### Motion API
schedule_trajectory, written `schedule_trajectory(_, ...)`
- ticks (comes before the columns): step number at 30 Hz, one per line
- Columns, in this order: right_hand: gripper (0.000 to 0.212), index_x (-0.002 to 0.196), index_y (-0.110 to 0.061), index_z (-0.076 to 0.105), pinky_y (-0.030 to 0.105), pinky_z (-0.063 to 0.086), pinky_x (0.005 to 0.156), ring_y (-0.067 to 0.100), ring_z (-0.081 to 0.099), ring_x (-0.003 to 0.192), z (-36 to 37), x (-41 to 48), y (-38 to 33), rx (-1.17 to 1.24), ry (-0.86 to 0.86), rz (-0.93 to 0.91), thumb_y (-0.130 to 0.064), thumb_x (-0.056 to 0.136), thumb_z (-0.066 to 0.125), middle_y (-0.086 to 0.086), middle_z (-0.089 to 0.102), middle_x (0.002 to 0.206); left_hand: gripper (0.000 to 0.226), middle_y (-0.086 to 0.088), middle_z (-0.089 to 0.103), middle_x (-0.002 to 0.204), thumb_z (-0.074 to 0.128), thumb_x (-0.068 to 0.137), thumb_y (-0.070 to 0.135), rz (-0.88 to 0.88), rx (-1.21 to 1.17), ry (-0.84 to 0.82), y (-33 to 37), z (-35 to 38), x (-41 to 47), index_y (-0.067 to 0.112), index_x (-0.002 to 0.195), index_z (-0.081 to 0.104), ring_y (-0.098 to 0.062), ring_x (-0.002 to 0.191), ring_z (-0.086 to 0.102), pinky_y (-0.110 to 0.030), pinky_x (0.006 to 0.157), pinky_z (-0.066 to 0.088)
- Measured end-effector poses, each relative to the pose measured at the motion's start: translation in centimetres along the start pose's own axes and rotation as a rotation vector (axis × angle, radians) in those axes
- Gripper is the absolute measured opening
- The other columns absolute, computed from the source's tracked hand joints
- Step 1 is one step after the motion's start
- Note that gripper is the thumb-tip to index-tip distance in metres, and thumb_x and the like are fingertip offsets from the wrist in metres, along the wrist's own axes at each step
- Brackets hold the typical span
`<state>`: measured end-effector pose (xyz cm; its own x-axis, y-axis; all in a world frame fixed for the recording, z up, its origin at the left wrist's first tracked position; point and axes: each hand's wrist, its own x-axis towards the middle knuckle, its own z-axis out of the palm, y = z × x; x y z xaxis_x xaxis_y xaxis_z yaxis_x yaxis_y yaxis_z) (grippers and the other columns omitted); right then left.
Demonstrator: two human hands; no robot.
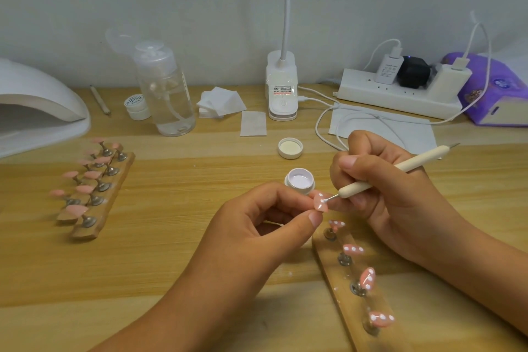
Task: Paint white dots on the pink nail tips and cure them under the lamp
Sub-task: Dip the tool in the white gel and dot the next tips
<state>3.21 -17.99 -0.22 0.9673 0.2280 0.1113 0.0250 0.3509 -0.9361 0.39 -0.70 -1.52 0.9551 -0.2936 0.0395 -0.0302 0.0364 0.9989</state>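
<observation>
Pink nail tip (320,203) pinched in left hand (257,227) — right hand (380,177) grips dotting pen (425,158)

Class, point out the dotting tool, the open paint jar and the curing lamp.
dotting tool (423,159), head view, cream handle.
paint jar (298,189), head view, front wall.
curing lamp (37,88), head view, white dome.

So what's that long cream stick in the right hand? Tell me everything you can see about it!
The long cream-coloured dotting stick is smooth and pen-shaped, with a thin metal point at each end. It slants up to the right. Fingers of the right hand pinch it near the lower end, whose tip touches the small pink nail tip pinched by the left hand.
</observation>
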Motion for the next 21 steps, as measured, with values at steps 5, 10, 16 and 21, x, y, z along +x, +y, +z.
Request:
schedule_trajectory(5, 0.029, 0.054, -0.02, 0.048, 0.021, 0.053, 0.051, 0.007, 0.044, 0.046, -0.1, 0.04, 0.03, 0.008, -0.007, 0.002, -0.01, 0.08, 0.055, 0.0, 0.044, 0.048, 0.006, 0.01, 0.067, 0.071, 0.072, 0.071, 0.028, -0.002, -0.003, 0.002, -0.02, 0.01, 0.04, 0.024, 0.075, 0.073, 0.0, 0.067, 0.057, -0.011, 0.061, 0.045)
schedule_trajectory(10, 0.028, 0.054, -0.019, 0.048, 0.021, 0.052, 0.051, 0.007, 0.044, 0.046, -0.1, 0.07, 0.06, 0.01, -0.011, 0.006, -0.011, 0.079, 0.057, 0.0, 0.044, 0.048, 0.005, 0.011, 0.069, 0.072, 0.071, 0.071, 0.027, 0.0, -0.007, 0.001, 0.03, 0.08, 0.02, 0.024, 0.075, 0.073, -0.001, 0.067, 0.058, -0.011, 0.061, 0.044)
schedule_trajectory(16, 0.029, 0.053, -0.02, 0.048, 0.021, 0.052, 0.05, 0.007, 0.044, 0.046, -0.04, 0.02, 0.01, 0.011, -0.003, 0.01, -0.011, 0.08, 0.056, 0.001, 0.044, 0.047, 0.006, 0.012, 0.07, 0.073, 0.071, 0.071, 0.027, 0.004, -0.012, -0.007, 0.08, 0.1, 0.06, 0.023, 0.075, 0.073, 0.0, 0.068, 0.058, -0.01, 0.061, 0.044)
schedule_trajectory(21, 0.026, 0.055, -0.019, 0.048, 0.023, 0.054, 0.052, 0.007, 0.042, 0.047, -0.12, 0.05, -0.12, 0.039, -0.012, 0.024, -0.016, 0.078, 0.06, 0.001, 0.044, 0.05, 0.005, 0.014, 0.069, 0.072, 0.07, 0.071, 0.026, 0.016, 0.002, -0.005, 0.13, 0.12, 0.02, 0.023, 0.075, 0.073, 0.001, 0.066, 0.057, -0.01, 0.06, 0.044)
